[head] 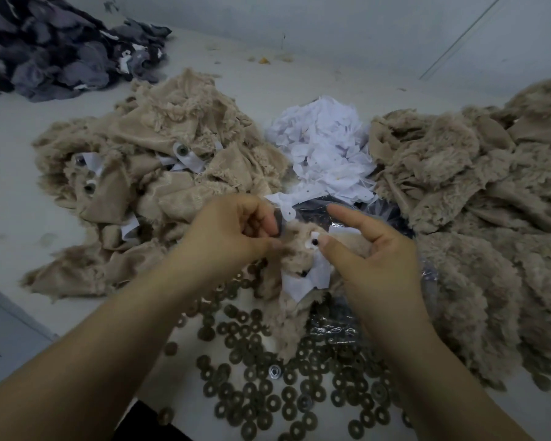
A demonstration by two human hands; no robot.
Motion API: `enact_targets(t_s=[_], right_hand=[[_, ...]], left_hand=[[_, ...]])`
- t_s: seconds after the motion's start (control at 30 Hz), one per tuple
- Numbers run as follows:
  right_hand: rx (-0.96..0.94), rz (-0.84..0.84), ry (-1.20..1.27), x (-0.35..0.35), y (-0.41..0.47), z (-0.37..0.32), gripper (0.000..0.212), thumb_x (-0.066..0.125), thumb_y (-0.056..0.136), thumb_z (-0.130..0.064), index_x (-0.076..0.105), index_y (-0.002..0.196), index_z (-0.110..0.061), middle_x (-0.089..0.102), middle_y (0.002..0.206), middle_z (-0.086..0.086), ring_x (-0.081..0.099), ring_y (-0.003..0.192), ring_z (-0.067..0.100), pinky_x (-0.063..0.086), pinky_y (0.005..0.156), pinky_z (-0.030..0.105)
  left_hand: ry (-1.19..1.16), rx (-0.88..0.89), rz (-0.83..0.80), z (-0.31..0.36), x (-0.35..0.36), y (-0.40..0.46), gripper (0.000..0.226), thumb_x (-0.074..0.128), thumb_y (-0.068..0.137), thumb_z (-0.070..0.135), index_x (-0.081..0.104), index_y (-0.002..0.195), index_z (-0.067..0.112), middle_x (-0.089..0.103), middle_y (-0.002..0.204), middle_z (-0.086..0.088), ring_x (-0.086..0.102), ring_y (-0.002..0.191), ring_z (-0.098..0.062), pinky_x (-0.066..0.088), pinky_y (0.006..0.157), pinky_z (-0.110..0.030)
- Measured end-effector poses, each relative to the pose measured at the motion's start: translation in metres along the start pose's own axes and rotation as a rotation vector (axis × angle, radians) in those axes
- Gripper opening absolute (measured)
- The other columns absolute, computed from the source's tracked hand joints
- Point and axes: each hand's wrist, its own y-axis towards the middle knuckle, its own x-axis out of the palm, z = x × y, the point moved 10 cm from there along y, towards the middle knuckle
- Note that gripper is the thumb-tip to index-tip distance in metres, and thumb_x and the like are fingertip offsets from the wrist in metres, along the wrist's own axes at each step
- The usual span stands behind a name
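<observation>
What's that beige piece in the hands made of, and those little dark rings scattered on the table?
Beige piece: looks like soft plush fabric, going by its long fuzzy pile and ragged, frayed edges. Dark rings: flat washers with centre holes and a dull matt finish. They could be plastic or metal; it is hard to tell.

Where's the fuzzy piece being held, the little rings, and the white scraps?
fuzzy piece (299, 232): head view, on its furry top edge.
little rings (272, 402): head view, middle of the scatter.
white scraps (322, 148): head view, middle of the pile.

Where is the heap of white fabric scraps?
Head view, centre: the white scrap heap lies beyond the left hand and right hand, between the left plush pile and right plush pile.
</observation>
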Motion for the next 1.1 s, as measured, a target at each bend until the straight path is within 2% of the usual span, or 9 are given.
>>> enact_targets(t_s=[0.1,0.2,0.4,0.47,0.53,0.63,0.8,0.93,1.1], right_hand=[[-0.018,0.028,-0.014,-0.004,0.002,0.001,0.033,0.078,0.084,-0.013,0.074,0.113,-0.027,0.064,0.077,-0.044,0.056,0.096,-0.011,0.058,0.070,0.016],[-0.016,0.046,-0.025,-0.006,0.002,0.001,0.026,0.080,0.081,-0.018,0.077,0.104,-0.031,0.064,0.086,-0.045,0.057,0.097,-0.024,0.052,0.083,0.011],[-0.036,0.055,-0.058,-0.006,0.001,0.001,0.024,0.081,0.081,-0.020,0.077,0.101,-0.032,0.064,0.087,-0.046,0.064,0.095,-0.015,0.054,0.086,0.018],[-0.043,0.047,-0.055,-0.005,0.001,0.003,0.022,0.081,0.081,-0.019,0.077,0.099,-0.032,0.066,0.086,-0.043,0.071,0.087,0.004,0.057,0.073,0.016],[-0.049,0.040,-0.056,-0.003,0.001,0.004,0.021,0.080,0.081,-0.019,0.077,0.096,-0.033,0.066,0.079,-0.041,0.063,0.091,0.017,0.056,0.059,0.015],[-0.043,0.041,-0.046,-0.002,0.001,0.007,0.020,0.080,0.081,-0.018,0.077,0.094,-0.032,0.069,0.080,-0.035,0.060,0.094,0.012,0.056,0.064,0.017],[-0.045,0.027,-0.076,-0.001,0.002,0.008,0.017,0.081,0.080,-0.020,0.077,0.091,-0.032,0.068,0.086,-0.039,0.063,0.088,-0.019,0.048,0.070,0.002],[-0.037,0.035,-0.090,-0.002,0.002,0.009,0.015,0.080,0.081,-0.019,0.078,0.090,-0.031,0.069,0.084,-0.036,0.064,0.080,-0.017,0.045,0.065,0.000],[-0.030,0.036,-0.114,0.000,0.000,0.008,0.013,0.080,0.081,-0.019,0.078,0.090,-0.029,0.073,0.084,-0.027,0.067,0.076,-0.009,0.047,0.062,0.003]], left_hand=[[0.529,-0.032,-0.303,-0.023,0.005,0.001,0.015,0.084,0.073,0.020,0.071,0.068,0.024,0.066,0.063,0.012,0.060,0.058,0.004,0.044,0.050,-0.011],[0.701,-0.042,-0.445,-0.042,0.017,-0.010,0.019,0.087,0.069,0.028,0.069,0.069,0.027,0.062,0.064,0.014,0.058,0.061,0.007,0.041,0.049,-0.009],[0.793,-0.018,-0.470,-0.051,0.028,-0.014,0.024,0.087,0.067,0.028,0.064,0.073,0.028,0.056,0.067,0.014,0.055,0.060,0.000,0.040,0.047,-0.013],[0.827,0.009,-0.498,-0.050,0.034,-0.016,0.020,0.085,0.069,0.027,0.066,0.076,0.025,0.055,0.069,0.014,0.054,0.062,-0.003,0.037,0.048,-0.015],[0.808,0.026,-0.537,-0.048,0.041,-0.020,0.020,0.084,0.069,0.029,0.070,0.080,0.021,0.056,0.068,0.014,0.054,0.062,-0.006,0.040,0.051,-0.017],[0.790,0.032,-0.548,-0.045,0.048,-0.023,0.022,0.084,0.068,0.032,0.069,0.082,0.023,0.056,0.072,0.012,0.054,0.065,-0.006,0.048,0.058,-0.026],[0.843,0.029,-0.534,-0.046,0.044,-0.023,0.017,0.081,0.073,0.025,0.068,0.084,0.024,0.055,0.077,0.013,0.057,0.073,-0.012,0.051,0.062,-0.029],[0.852,0.017,-0.526,-0.047,0.041,-0.025,0.014,0.076,0.076,0.019,0.064,0.074,0.027,0.053,0.073,0.015,0.051,0.067,-0.004,0.041,0.054,-0.023],[0.843,0.016,-0.544,-0.046,0.046,-0.028,0.020,0.065,0.080,0.010,0.061,0.067,0.023,0.057,0.072,0.008,0.054,0.066,-0.011,0.047,0.060,-0.029]])
